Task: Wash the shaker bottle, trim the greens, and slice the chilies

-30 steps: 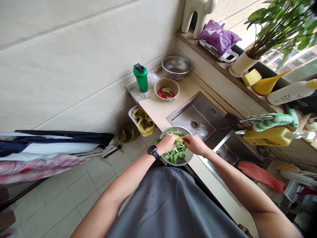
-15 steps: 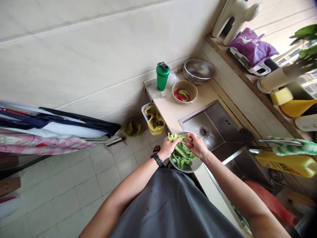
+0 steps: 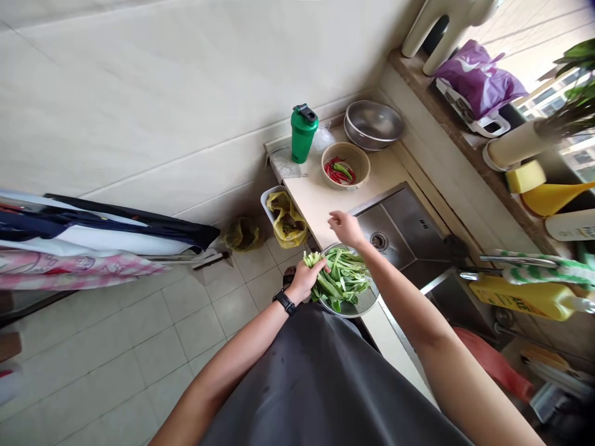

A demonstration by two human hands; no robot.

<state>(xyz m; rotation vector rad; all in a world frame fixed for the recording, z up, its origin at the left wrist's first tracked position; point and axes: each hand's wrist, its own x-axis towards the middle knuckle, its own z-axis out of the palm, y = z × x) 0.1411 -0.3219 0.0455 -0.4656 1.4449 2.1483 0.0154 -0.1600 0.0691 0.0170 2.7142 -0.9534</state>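
Note:
My left hand [image 3: 304,279] is wrapped around a bunch of leafy greens [image 3: 343,272], the pale cut stem ends sticking out past the thumb. The leaves spread over a round metal mesh strainer [image 3: 369,301] at the counter's front edge. Beyond the strainer, my right hand [image 3: 346,228] hangs over the counter beside the sink, off the greens. Its fingers are bent together and point left; whatever they may hold is too small to make out.
A bin with a yellow bag [image 3: 290,226] hangs at the counter's left edge. Behind stand a green shaker bottle [image 3: 303,136], a beige basket [image 3: 356,161] of red and green chillies and a metal bowl [image 3: 374,124]. The steel sink [image 3: 395,217] lies right.
My right hand has left the greens and moved up and left, past the strainer. My left hand keeps its hold on the bunch. The view has shifted slightly.

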